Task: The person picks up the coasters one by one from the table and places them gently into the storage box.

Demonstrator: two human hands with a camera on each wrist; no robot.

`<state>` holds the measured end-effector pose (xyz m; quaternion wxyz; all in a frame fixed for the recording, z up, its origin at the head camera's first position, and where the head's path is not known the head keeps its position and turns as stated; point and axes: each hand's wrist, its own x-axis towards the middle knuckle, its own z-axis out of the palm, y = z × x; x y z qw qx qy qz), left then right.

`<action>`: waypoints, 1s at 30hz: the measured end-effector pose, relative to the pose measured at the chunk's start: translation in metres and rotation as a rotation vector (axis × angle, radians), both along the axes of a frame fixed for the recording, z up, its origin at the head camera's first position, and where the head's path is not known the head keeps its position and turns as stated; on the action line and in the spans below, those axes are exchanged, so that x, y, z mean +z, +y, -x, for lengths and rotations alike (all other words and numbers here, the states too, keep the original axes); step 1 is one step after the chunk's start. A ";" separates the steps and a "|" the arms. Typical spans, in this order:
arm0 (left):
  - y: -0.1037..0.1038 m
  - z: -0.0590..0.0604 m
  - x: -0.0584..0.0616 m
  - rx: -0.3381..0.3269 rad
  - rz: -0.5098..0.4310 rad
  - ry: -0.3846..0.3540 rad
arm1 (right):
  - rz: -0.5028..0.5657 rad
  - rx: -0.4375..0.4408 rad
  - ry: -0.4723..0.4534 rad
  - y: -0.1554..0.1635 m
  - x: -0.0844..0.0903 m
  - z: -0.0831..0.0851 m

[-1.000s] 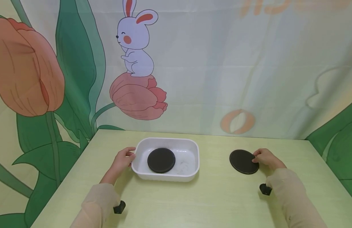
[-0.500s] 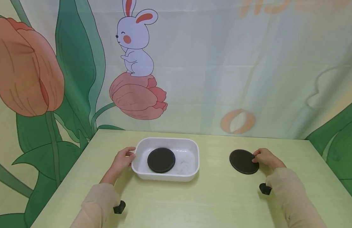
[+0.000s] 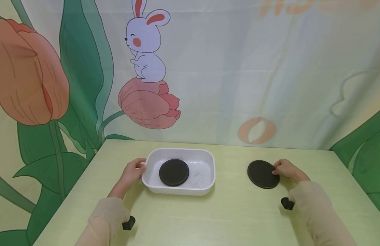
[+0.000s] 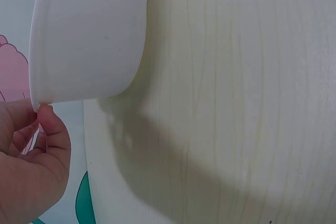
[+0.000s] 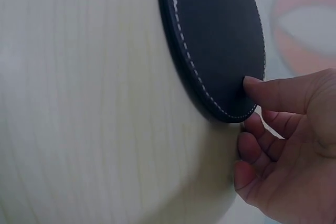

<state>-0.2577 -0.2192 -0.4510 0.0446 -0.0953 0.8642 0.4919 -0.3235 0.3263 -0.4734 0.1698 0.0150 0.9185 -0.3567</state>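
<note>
In the head view, a white plastic basin with rounded corners stands on the table, a black round coaster lying flat inside its left half. At the basin's left end, my left hand pinches the rim between thumb and fingers; the left wrist view shows this grip at the basin's corner. Well to the right, my right hand holds a second black coaster by its right edge. White stitching runs round this leather-like coaster in the right wrist view, the thumb on its upper face and the fingers below.
Both things are on a pale wood-grain table. Behind its far edge hangs a curtain printed with a rabbit and tulips. Black wrist-worn pieces show below each forearm, the left one and the right one.
The coaster in my right hand has tilted very slightly, and the right forearm has shifted a little to the right. My left hand and the basin stay in place.
</note>
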 end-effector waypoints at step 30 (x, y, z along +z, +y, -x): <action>0.000 0.000 -0.001 -0.005 -0.011 0.015 | 0.370 0.132 -0.093 -0.019 0.059 -0.008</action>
